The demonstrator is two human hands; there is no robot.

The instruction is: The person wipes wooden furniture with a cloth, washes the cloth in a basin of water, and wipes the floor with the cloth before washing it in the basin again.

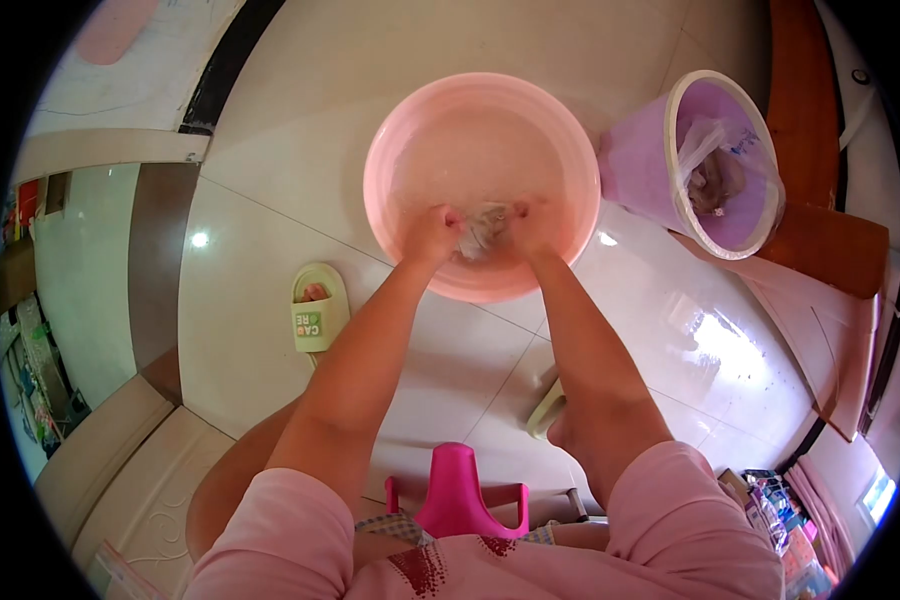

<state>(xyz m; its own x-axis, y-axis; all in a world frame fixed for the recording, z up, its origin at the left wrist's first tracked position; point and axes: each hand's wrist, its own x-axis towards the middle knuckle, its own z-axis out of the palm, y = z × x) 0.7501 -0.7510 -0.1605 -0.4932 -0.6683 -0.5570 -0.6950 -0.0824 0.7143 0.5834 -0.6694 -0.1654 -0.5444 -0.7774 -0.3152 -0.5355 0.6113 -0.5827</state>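
Note:
A large pink basin [380, 190] of water stands on the floor in front of me. Both my hands are inside it near its close rim. A wet, greyish-white cloth [484, 230] is bunched between them, partly in the water. My left hand [434, 234] has its fingers curled closed on the cloth's left side. On the right side, my right hand [532, 226] grips the cloth too, thumb and fingers pressed together. Some fingertips are hidden by the cloth and the hands themselves.
A purple bin [642, 150] with a bag inside stands right of the basin, beside brown wooden furniture [830, 250]. Green slippers [320, 290] are on my feet on the tiled floor [260, 190]. A pink plastic stool [455, 495] is beneath me. Packaged items [770, 505] lie at lower right.

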